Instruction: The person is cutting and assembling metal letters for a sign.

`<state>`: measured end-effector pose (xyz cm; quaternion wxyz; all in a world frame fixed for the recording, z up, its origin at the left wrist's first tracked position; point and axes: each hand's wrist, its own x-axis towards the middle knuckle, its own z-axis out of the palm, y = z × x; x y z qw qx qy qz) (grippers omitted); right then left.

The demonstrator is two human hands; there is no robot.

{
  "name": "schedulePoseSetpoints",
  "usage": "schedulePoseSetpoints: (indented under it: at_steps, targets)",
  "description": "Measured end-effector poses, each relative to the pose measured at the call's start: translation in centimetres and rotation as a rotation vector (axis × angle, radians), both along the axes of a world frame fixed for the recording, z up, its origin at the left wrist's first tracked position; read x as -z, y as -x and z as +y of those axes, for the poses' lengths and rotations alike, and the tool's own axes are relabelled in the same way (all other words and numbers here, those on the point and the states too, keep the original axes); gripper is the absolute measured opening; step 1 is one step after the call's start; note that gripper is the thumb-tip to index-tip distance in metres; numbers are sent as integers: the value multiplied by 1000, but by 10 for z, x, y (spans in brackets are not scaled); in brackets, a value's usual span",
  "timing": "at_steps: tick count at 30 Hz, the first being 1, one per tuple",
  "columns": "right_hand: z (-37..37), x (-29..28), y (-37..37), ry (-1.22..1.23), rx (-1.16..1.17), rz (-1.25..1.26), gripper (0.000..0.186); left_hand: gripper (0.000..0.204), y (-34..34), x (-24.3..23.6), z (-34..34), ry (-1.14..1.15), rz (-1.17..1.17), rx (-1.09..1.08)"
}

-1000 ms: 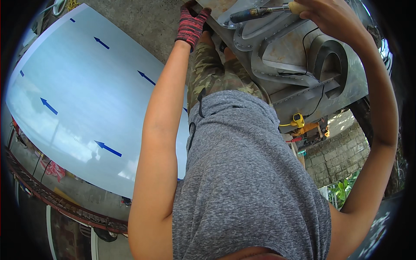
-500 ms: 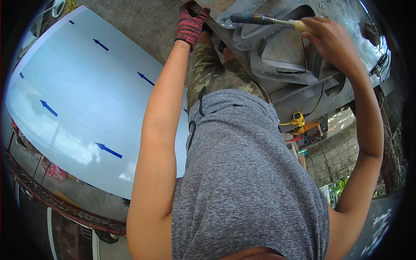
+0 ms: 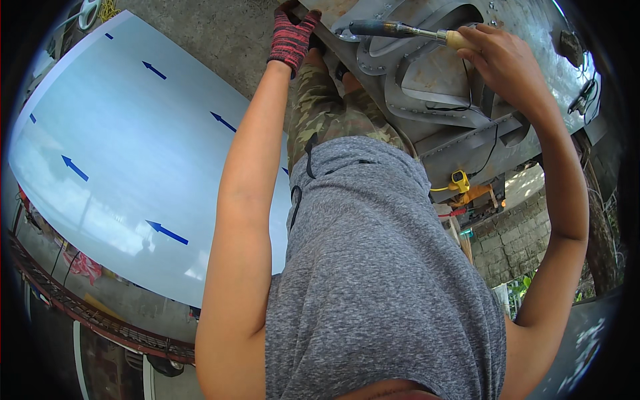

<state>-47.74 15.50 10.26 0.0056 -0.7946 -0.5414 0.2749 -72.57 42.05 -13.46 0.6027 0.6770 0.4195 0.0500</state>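
Observation:
My left hand (image 3: 291, 40), in a red and black knit glove, is closed on the near edge of a grey metal sheet (image 3: 427, 150) at the top. My right hand (image 3: 500, 63), bare, grips the wooden handle of a long soldering iron (image 3: 380, 28). The iron lies almost horizontal, its dark head over curved metal channel shapes (image 3: 393, 100) with riveted flanges, which stand on the sheet; I cannot tell if the head touches them. A thin black cord (image 3: 493, 147) runs down through the shapes toward a yellow socket box (image 3: 459, 181) at the sheet's lower edge.
A large white panel (image 3: 127, 153) with blue arrows fills the left, above a red-brown railing (image 3: 100, 320). Grey concrete floor (image 3: 213, 47) shows between panel and sheet. At right are a block wall (image 3: 513, 247), a tree trunk (image 3: 603, 247) and dark clamps with cords (image 3: 583, 97).
My right hand has come down and slightly right with the iron since a second ago, then shifted a little left. My left hand stays at the sheet's edge.

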Motion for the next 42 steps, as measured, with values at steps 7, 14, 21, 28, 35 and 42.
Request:
schedulePoseSetpoints:
  at_steps: [7, 14, 21, 28, 35, 42]
  targets:
    - [5, -4, 4, -12, 11, -53, 30, 73, 0, 5, 1, 13, -22, -6]
    - [4, 0, 4, -46, -6, -95, 29, 74, 0, 6, 0, 4, -23, 9]
    - [5, 2, 4, -38, -6, -77, 28, 74, 0, 1, -2, 57, -23, -6]
    - [4, 2, 10, -19, 1, -65, 26, 73, -2, -2, -3, 24, -16, -17]
    - [10, -12, 24, 2, 8, -52, 25, 72, 0, -3, 0, 12, -26, 2]
    - [7, -16, 34, 27, 43, -71, 23, 71, -2, -3, -1, -24, 11, 14]
